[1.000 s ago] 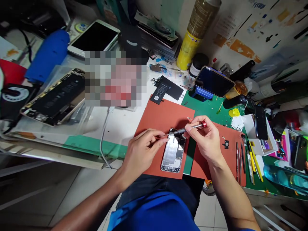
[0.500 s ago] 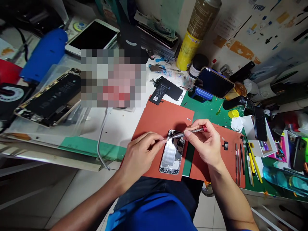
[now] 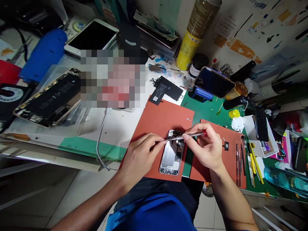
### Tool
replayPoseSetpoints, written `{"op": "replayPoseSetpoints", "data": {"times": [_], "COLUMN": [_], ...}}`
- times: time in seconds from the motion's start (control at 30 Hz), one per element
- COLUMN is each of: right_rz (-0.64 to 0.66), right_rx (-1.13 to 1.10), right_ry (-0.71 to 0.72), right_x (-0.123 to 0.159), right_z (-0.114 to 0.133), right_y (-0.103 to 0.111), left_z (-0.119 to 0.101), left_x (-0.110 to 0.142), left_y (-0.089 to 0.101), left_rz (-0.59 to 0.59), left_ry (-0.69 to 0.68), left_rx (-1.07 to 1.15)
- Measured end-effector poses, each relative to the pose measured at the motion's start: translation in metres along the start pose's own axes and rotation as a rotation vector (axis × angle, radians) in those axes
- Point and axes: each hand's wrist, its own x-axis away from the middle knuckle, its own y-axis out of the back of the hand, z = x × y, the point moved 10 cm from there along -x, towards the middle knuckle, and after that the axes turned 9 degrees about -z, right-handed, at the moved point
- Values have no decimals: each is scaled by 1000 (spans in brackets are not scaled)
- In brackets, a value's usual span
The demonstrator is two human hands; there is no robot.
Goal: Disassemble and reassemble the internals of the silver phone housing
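The right hand [image 3: 204,146] grips a slim silver metal screwdriver with a red end cap [image 3: 180,138], held nearly level. The left hand [image 3: 143,154] has its thumb and forefinger drawn narrowly together at the tool's thin tip; I cannot tell whether a tiny piece sits between them.

Beneath the tool, the opened silver phone housing with exposed inner parts [image 3: 168,158] lies on the reddish-brown flat mat [image 3: 154,122], near its right edge and between the hands. Beyond it, a flat black rectangular battery with a white printed code [image 3: 160,91] overlaps that mat's far edge and the white tabletop [image 3: 117,128].

To the right, a second reddish-brown mat [image 3: 222,165] carries a small black component [image 3: 225,146] and slender metal tools [image 3: 237,163]. Yellow-handled tools [image 3: 257,166] lie just beside it.
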Motion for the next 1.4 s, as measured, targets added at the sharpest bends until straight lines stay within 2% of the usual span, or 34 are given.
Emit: {"op": "replayPoseSetpoints", "data": {"times": [0.33,0.57,0.67,0.77,0.87,1.0,1.13,1.4], "right_rz": [9,-15,-113,-182,-108,23,117,164], "right_rx": [-57,-67,21,196,363,485,506,556], "right_ry": [-80,-111,-53,113,278,397,423,408], "right_x": [-5,-6,-8,-10,-10,-12,-15,-19], "right_z": [-8,-13,-6,20,46,62,62,58], "right_y": [0,1,15,26,19,1,-12,-20], "left_z": [-2,0,-6,-24,-40,-47,-42,-34], "left_x": [0,1,3,7,14,21,28,34], "left_y": [-3,-1,1,-4,-8,-14,-19,-25], "left_rz": [32,2,2,61,106,120,151,202], "left_ry": [4,-10,-71,-255,-446,-581,-590,-553], "left_rx": [11,8,22,53,34,-101,-145,-153]}}
